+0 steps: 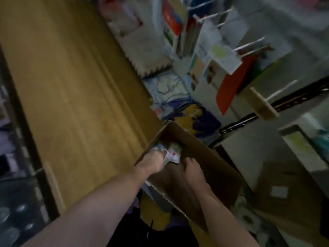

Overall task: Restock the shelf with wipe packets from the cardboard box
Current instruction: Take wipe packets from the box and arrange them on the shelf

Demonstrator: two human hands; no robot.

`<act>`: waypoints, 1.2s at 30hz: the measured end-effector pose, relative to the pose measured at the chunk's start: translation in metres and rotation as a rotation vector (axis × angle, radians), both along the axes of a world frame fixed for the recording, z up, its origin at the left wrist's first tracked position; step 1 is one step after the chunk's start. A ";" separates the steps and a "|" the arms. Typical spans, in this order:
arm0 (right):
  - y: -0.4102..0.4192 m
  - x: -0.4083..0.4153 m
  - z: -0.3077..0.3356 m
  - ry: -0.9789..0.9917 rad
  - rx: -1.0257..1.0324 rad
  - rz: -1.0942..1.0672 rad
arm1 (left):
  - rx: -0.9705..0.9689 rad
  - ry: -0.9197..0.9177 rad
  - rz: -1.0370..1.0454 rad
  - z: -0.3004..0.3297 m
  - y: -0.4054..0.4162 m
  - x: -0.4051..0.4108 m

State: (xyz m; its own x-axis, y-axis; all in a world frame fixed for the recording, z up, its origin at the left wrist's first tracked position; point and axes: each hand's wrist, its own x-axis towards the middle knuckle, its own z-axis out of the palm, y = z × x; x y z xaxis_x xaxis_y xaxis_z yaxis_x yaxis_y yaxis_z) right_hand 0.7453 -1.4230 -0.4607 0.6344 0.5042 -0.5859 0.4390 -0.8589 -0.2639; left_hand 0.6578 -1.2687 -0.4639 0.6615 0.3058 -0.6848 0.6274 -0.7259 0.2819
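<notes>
An open cardboard box (pixel 210 157) stands on the floor beside the shelf, and both my arms reach down into it. My left hand (pixel 153 161) is at the box's left wall, its fingers curled round pale wipe packets (pixel 171 154) with pink and green print. My right hand (pixel 193 168) is lower in the box, fingers bent against the dark inside; whether it holds anything I cannot tell. The frame is blurred by motion.
The shelf (pixel 249 118) with a black rail runs along the right, with hanging goods on pegs (pixel 249 45) above. Packaged goods (pixel 178 104) line the shelf foot. A flattened brown carton (pixel 288 193) lies at lower right. Wooden floor (pixel 71 104) spreads to the left.
</notes>
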 end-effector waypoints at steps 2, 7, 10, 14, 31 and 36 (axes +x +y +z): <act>0.008 0.008 -0.029 0.057 -0.034 0.092 | -0.020 0.025 0.041 -0.025 0.000 0.003; 0.028 0.032 -0.100 0.093 -0.139 0.224 | -0.036 0.070 0.081 -0.090 -0.002 0.017; 0.043 0.046 -0.136 0.051 -0.148 0.239 | -0.018 0.047 0.179 -0.124 -0.003 0.023; 0.064 0.058 -0.180 0.040 -0.150 0.384 | 0.092 0.051 0.256 -0.163 -0.003 0.029; 0.029 0.024 -0.162 0.113 -0.364 0.158 | 0.115 0.271 0.201 -0.165 -0.016 0.019; 0.030 0.024 -0.099 0.167 -0.222 -0.042 | -0.027 0.218 0.247 -0.110 -0.004 0.021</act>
State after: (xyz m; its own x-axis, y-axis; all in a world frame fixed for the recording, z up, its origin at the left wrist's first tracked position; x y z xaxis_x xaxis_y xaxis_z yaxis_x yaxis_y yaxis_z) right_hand 0.7689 -1.3932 -0.5602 0.5379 0.3272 -0.7770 0.3678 -0.9204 -0.1330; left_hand 0.6790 -1.2724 -0.5735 0.4063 0.4183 -0.8124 0.8312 -0.5385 0.1384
